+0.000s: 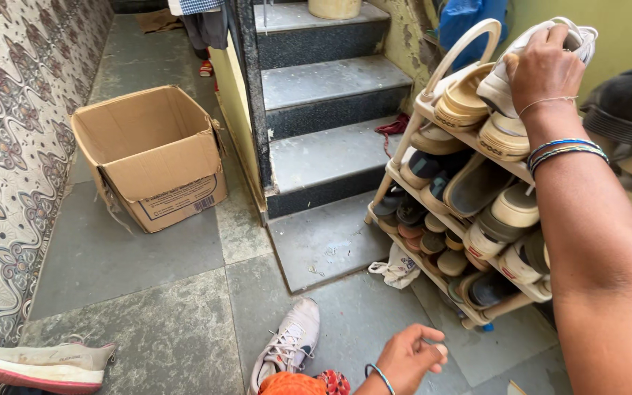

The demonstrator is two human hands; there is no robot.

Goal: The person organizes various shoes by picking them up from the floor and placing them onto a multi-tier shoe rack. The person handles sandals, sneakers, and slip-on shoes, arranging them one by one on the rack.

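My right hand (543, 69) reaches up to the top shelf of a cream shoe rack (462, 40) and grips a white sneaker (532, 55) lying on top of other shoes. My left hand (411, 358) hovers low over the floor with its fingers curled loosely, holding nothing that I can see. It is nearest to a white lace-up sneaker (290, 344) lying on the grey floor tiles. Both wrists wear bangles.
The rack holds several pairs of sandals and shoes on three shelves. An open cardboard box (151, 157) stands on the floor at the left, beside a patterned tiled wall. Grey stone steps (327, 88) rise behind. A white shoe with a pink sole (42, 366) lies at bottom left.
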